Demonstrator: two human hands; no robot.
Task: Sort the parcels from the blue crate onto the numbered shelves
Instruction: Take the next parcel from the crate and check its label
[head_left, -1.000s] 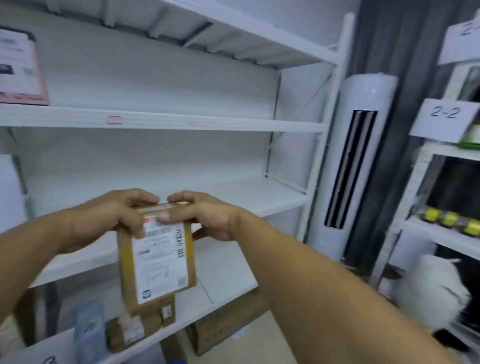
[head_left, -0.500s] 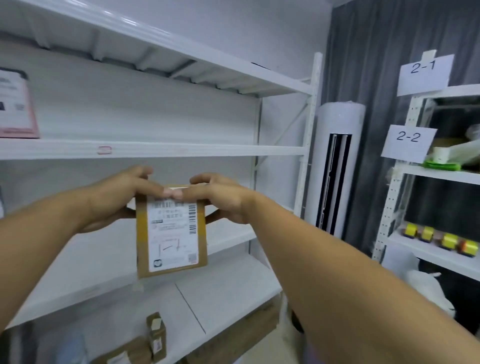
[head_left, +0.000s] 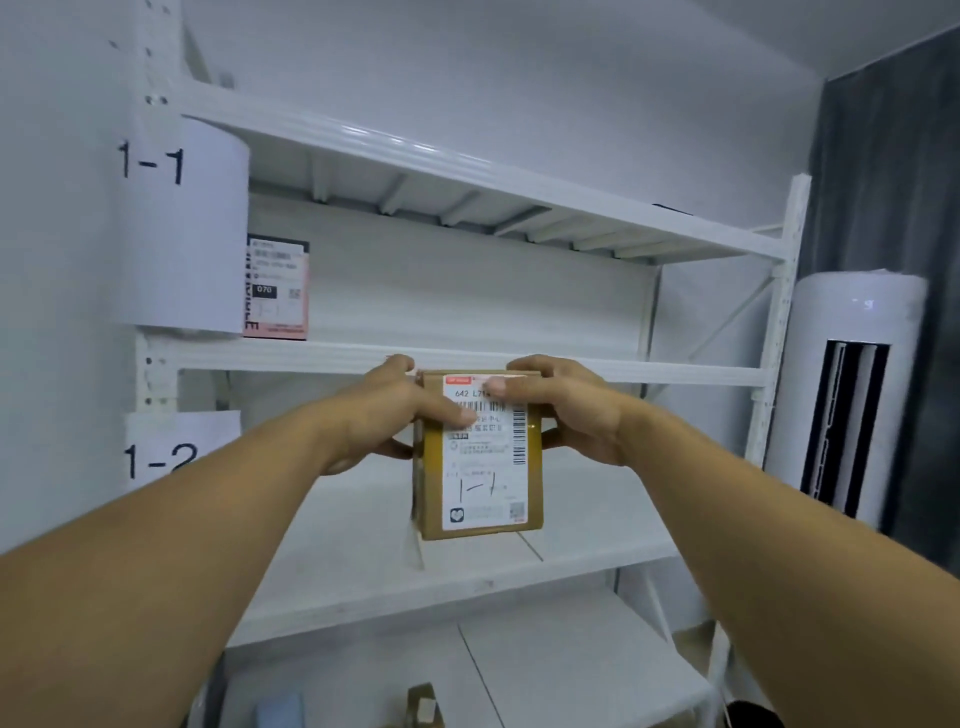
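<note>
The brown parcel (head_left: 478, 467), labelled "642 L71" and hand-marked "1-1", hangs upright before the white rack (head_left: 311, 357), just below the rack shelf signed "1-1" (head_left: 182, 228). The left hand (head_left: 382, 415) and right hand (head_left: 569, 410), arms outstretched, each have their grip closed round the parcel's upper corners. A pink parcel (head_left: 276, 288) marked "070" stands on that rack shelf.

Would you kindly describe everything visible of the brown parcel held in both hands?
The parcel is a brown cardboard box, held upright before the white shelves. A white label with barcodes, print and a handwritten mark like 1-1 covers its front. The left hand and right hand grip its upper part from either side.
</note>
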